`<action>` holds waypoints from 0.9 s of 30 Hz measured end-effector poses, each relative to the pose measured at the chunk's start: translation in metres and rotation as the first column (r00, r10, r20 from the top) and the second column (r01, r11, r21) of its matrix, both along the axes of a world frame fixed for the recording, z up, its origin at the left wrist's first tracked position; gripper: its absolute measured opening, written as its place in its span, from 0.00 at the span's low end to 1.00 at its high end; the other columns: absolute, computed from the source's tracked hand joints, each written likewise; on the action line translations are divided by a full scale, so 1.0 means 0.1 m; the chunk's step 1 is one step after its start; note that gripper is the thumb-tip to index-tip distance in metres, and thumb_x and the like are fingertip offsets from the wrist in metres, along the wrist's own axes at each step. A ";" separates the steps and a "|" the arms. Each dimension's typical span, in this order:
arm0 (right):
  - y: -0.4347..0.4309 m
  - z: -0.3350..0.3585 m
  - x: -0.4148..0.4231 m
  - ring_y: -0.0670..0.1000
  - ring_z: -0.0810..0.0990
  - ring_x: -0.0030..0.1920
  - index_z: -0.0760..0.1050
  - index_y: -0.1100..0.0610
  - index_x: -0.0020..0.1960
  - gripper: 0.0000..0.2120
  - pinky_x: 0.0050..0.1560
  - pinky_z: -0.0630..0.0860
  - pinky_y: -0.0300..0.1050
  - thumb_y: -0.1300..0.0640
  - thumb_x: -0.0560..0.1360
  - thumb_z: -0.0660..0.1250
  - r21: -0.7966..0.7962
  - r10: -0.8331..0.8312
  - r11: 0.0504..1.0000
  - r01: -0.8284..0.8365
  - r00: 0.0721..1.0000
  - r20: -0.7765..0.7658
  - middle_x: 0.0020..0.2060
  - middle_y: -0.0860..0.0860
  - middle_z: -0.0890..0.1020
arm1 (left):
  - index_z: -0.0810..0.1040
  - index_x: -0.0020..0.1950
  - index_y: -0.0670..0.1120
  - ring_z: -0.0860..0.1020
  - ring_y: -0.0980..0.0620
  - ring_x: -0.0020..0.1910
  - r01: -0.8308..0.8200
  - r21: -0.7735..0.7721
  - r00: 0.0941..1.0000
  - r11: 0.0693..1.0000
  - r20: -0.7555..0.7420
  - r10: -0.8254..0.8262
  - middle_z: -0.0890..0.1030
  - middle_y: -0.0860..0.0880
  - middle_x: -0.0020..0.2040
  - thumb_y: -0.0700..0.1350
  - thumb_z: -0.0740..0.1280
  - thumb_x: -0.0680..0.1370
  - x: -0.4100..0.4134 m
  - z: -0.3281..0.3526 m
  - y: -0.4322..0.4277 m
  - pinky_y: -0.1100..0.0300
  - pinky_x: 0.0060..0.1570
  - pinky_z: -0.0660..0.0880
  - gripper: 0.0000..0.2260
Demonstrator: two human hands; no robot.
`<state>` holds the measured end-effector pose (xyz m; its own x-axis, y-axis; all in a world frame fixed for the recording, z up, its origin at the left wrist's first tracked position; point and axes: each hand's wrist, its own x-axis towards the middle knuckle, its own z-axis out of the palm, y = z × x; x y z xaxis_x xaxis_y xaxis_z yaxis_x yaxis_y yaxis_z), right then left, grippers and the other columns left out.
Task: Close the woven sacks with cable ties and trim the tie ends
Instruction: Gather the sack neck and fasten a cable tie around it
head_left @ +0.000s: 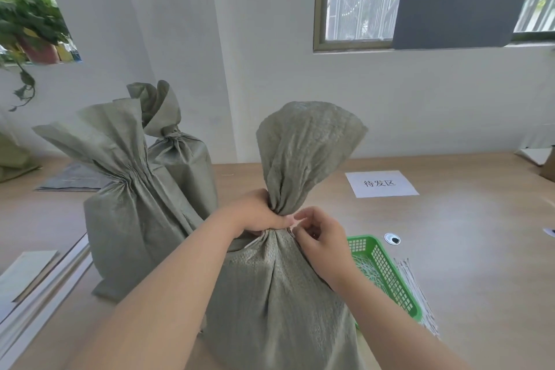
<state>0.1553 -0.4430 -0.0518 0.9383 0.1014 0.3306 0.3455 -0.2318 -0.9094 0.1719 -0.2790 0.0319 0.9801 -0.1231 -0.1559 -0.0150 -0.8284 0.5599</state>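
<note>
1. The near sack (270,294) stands upright at the front edge of the table (465,234), between the person's two forearms. Its mouth is gathered into a narrow neck, and the loose top fans out above.
2. The left hand (258,213) grips the gathered neck from the left, fingers wrapped round the fabric.
3. The right hand (321,237) is at the right side of the neck, just below the left hand. Its fingers are curled and pinch the cable tie (253,242), a thin pale band round the neck.
4. Two more sacks stand to the left: the left sack (129,204), neck pleated, and the rear sack (180,159) behind it, neck cinched.
5. A green basket (387,273) sits just right of the near sack, partly hidden by the right forearm. Loose ties (417,288) lie beside it.
6. A white paper sign (381,183) lies flat farther back.
7. The table is pale wood against a white wall. A dark panel (462,0) leans in the right window, and a potted plant (30,24) stands in the left one.
</note>
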 end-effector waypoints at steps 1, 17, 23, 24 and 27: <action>0.00 0.00 -0.01 0.48 0.74 0.32 0.78 0.48 0.43 0.11 0.35 0.70 0.43 0.65 0.73 0.68 0.028 0.016 0.999 -0.016 1.000 -0.002 0.32 0.53 0.80 | 0.82 0.59 0.49 0.78 0.54 0.55 -0.025 -0.054 1.000 0.998 -0.007 0.025 0.82 0.54 0.51 0.53 0.76 0.74 -0.03 -0.01 0.01 0.61 0.54 0.73 0.16; 0.02 0.00 -0.12 0.44 0.68 0.28 0.80 0.51 0.38 0.05 0.31 0.66 0.39 0.59 0.70 0.67 0.026 0.164 0.986 -0.164 0.986 -0.007 0.27 0.46 0.76 | 0.81 0.60 0.45 0.77 0.48 0.50 -0.112 0.081 0.988 0.990 -0.093 0.120 0.82 0.45 0.54 0.48 0.72 0.75 -0.05 0.05 -0.12 0.62 0.47 0.70 0.15; 0.05 0.02 -0.13 0.43 0.69 0.31 0.76 0.53 0.37 0.16 0.33 0.66 0.33 0.46 0.63 0.81 -0.149 0.132 0.983 -0.105 0.975 0.180 0.30 0.43 0.73 | 0.80 0.57 0.40 0.80 0.43 0.53 -0.127 0.218 0.979 0.968 -0.127 0.157 0.82 0.41 0.52 0.42 0.66 0.76 -0.02 0.07 -0.26 0.56 0.48 0.76 0.12; 0.07 0.02 -0.13 0.43 0.69 0.31 0.76 0.53 0.36 0.19 0.33 0.64 0.33 0.42 0.62 0.80 -0.177 0.124 0.980 -0.086 0.968 0.220 0.31 0.43 0.73 | 0.80 0.57 0.39 0.81 0.42 0.53 -0.143 0.223 0.976 0.964 -0.128 0.175 0.82 0.41 0.51 0.41 0.65 0.77 -0.02 0.07 -0.28 0.56 0.47 0.76 0.11; 0.14 0.00 -0.12 0.43 0.68 0.31 0.70 0.51 0.33 0.23 0.32 0.63 0.33 0.37 0.61 0.78 -0.203 0.094 0.978 -0.037 0.957 0.275 0.30 0.43 0.71 | 0.80 0.57 0.37 0.82 0.41 0.54 -0.169 0.245 0.972 0.955 -0.121 0.203 0.83 0.39 0.51 0.37 0.61 0.78 -0.03 0.08 -0.34 0.54 0.46 0.77 0.12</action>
<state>0.1437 -0.4293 -0.0514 0.7990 0.2480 0.5479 0.6010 -0.3620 -0.7126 0.1690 -0.3127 0.0401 0.9473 0.1155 -0.2988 0.2182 -0.9156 0.3378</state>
